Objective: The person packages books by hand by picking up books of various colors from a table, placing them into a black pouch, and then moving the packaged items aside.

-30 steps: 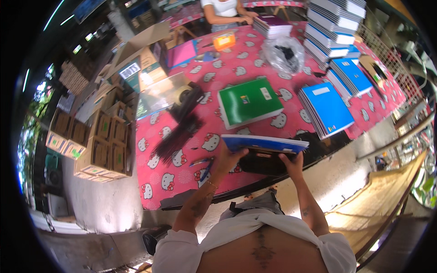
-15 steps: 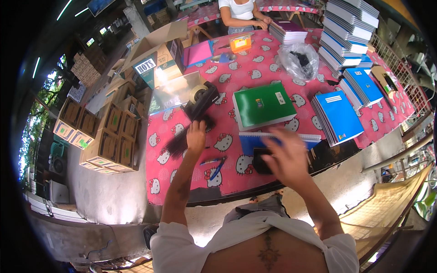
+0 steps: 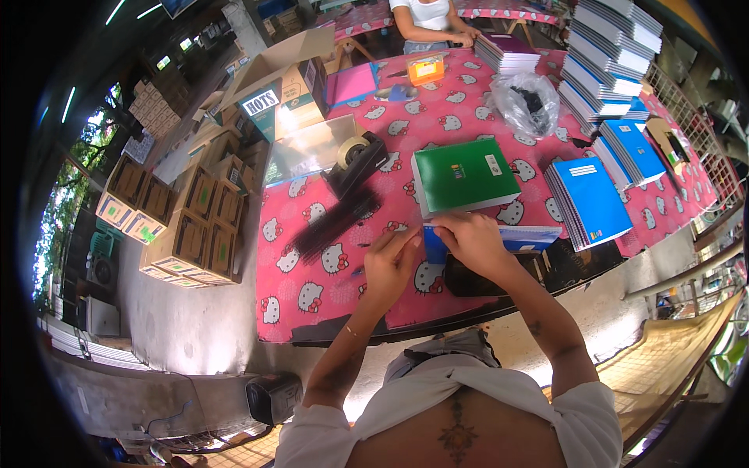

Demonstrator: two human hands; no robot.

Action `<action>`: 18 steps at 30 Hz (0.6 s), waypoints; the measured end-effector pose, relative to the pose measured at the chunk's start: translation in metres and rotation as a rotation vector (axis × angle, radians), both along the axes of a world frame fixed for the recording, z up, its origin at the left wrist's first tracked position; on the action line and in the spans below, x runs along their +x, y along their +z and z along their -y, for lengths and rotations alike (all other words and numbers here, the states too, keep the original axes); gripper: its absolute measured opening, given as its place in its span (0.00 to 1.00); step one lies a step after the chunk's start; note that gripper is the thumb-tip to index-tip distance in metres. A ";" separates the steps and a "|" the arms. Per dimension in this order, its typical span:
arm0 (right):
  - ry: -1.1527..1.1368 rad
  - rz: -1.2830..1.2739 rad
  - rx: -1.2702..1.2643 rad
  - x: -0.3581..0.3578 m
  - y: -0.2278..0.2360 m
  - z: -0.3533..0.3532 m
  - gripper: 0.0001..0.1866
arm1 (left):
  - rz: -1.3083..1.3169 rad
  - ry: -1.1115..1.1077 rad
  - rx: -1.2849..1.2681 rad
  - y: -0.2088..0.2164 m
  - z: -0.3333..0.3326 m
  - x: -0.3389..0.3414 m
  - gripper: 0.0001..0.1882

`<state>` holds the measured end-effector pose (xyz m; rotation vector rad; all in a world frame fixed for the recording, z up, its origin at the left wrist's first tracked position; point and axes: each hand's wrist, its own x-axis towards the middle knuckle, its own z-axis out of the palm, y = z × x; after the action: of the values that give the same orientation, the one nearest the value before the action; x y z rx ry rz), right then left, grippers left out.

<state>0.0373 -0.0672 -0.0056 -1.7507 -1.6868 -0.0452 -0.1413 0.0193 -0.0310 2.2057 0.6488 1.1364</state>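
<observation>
A blue spiral notebook (image 3: pixel 530 238) stands out from under my right hand, near the table's front edge, its coil edge facing up. My right hand (image 3: pixel 477 248) is closed at the notebook's left end, fingers curled over the coil edge. Just left of it, my left hand (image 3: pixel 388 265) is held in a pinch; anything between its fingertips is too small to make out. Beyond lies a stack of green notebooks (image 3: pixel 466 175). Left of my left hand rests a bundle of thin black strands (image 3: pixel 335 222), beside a black tape dispenser (image 3: pixel 355 164). My left hand mostly covers the blue-handled pliers.
Blue notebooks (image 3: pixel 591 201) lie to the right, below a tall notebook stack (image 3: pixel 608 62). A clear plastic bag (image 3: pixel 527 105) and an orange box (image 3: pixel 426 70) sit farther back. An open carton (image 3: pixel 289 97) stands at left. Across the table, another person (image 3: pixel 429 23) handles purple notebooks.
My left hand has left the black strands and come right, beside the notebook. My right hand has moved left to the notebook's end and closed there. The view has shifted slightly.
</observation>
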 end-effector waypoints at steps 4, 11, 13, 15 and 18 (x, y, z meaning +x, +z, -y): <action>0.007 -0.014 0.015 0.002 0.000 -0.001 0.07 | 0.037 0.001 0.056 -0.004 -0.003 0.005 0.11; 0.018 -0.007 0.013 0.001 0.004 0.002 0.06 | -0.097 0.001 -0.107 -0.003 -0.016 0.005 0.08; 0.027 -0.002 0.016 0.001 0.002 0.003 0.06 | -0.111 0.020 -0.083 0.002 -0.016 0.007 0.08; 0.031 0.027 0.044 0.001 0.000 0.002 0.06 | -0.045 -0.029 -0.071 0.007 -0.016 0.008 0.10; 0.041 0.060 0.022 -0.002 0.002 0.000 0.06 | -0.257 -0.012 0.111 0.004 -0.032 0.001 0.08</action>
<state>0.0350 -0.0674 -0.0035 -1.7135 -1.7580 -0.0978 -0.1399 0.0518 -0.0273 2.4721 0.6908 0.9091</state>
